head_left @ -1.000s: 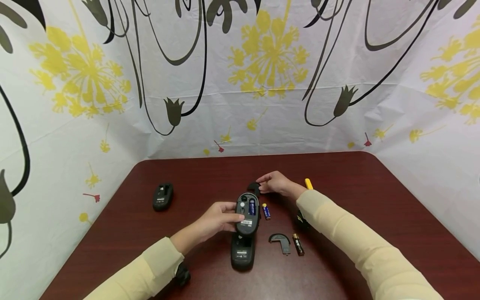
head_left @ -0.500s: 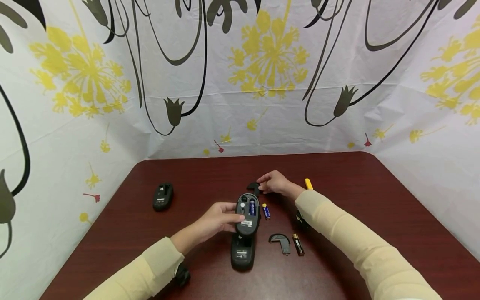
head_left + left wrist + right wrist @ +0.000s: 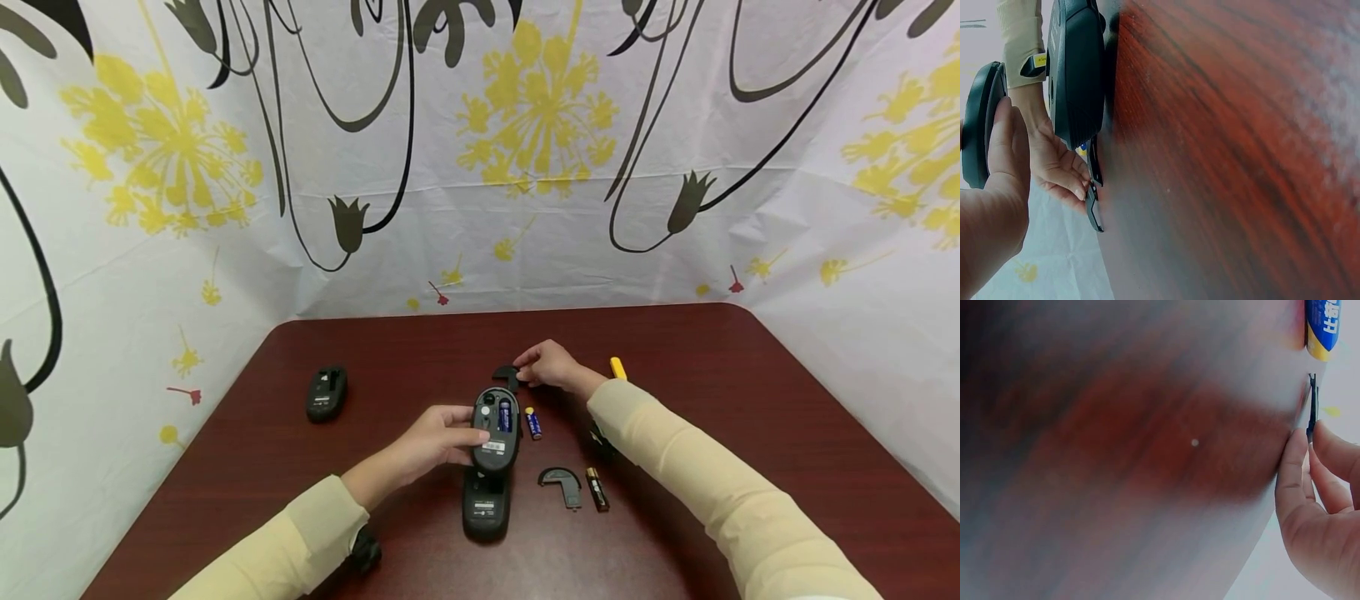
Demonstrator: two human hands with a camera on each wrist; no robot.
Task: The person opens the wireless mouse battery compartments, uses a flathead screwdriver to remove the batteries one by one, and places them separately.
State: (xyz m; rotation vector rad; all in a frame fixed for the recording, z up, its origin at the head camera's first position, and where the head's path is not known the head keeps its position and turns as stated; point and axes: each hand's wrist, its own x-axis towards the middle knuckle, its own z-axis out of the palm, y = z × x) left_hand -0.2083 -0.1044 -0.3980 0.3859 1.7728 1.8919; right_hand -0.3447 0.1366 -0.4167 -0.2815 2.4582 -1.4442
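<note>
My left hand grips a computer mouse, its underside facing up toward the head camera. The battery bay is uncovered and a blue battery lies in it. Farther back, my right hand pinches a black curved battery cover by its edge, low at the table. In the right wrist view, thumb and fingers meet on the thin cover. A blue battery with a yellow end lies on the table beside the held mouse. Below that mouse, a second mouse lies bottom up, partly overlapped by it.
A third mouse lies bottom up at the left of the dark wood table. Right of centre are a grey curved battery cover and a black-and-gold battery. A yellow object shows behind the right sleeve.
My right hand, with the battery cover, has shifted very slightly to the left. The left hand and its mouse have stayed in place.
</note>
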